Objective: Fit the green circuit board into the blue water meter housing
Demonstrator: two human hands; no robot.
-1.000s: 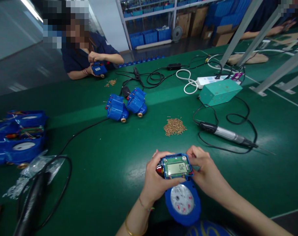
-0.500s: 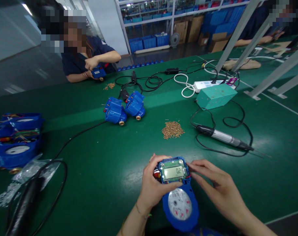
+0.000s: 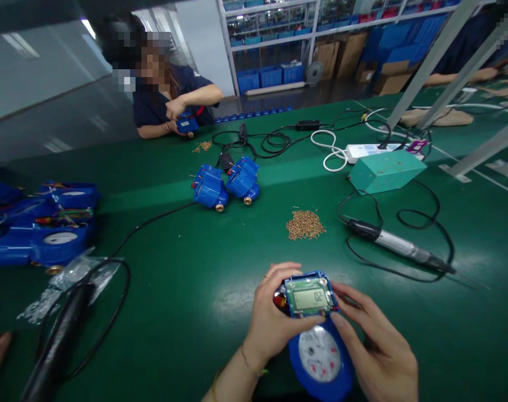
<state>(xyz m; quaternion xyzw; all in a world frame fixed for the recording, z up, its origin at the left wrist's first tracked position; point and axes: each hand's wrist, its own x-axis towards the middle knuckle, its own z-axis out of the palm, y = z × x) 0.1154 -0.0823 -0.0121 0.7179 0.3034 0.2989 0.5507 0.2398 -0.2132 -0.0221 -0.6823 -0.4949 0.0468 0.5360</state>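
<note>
1. Green table (image 3: 182, 245) spreads beneath.
2. Blue meter (image 3: 320, 352), at five o'clock in view, display (image 3: 311, 300) upward, presumably for visibility.
3. Left hand (image 3: 272, 314) clasps its nine o'clock side, apparently steadying it; right hand (image 3: 373, 329) brackets three o'clock, whether pinching I cannot tell.
4. Electric screwdriver (image 3: 400, 245): meter's two o'clock, likely for reach.
5. Brass screws (image 3: 306, 225): twelve o'clock, heaped, seemingly for picking.

Open-topped blue meter (image 3: 295, 360) between both hands (image 3: 271, 318) (image 3: 377, 335), display (image 3: 310, 300) above white dial (image 3: 320, 354)

Single head-worn view, forward and down from close above the green table (image 3: 174, 296)
</note>
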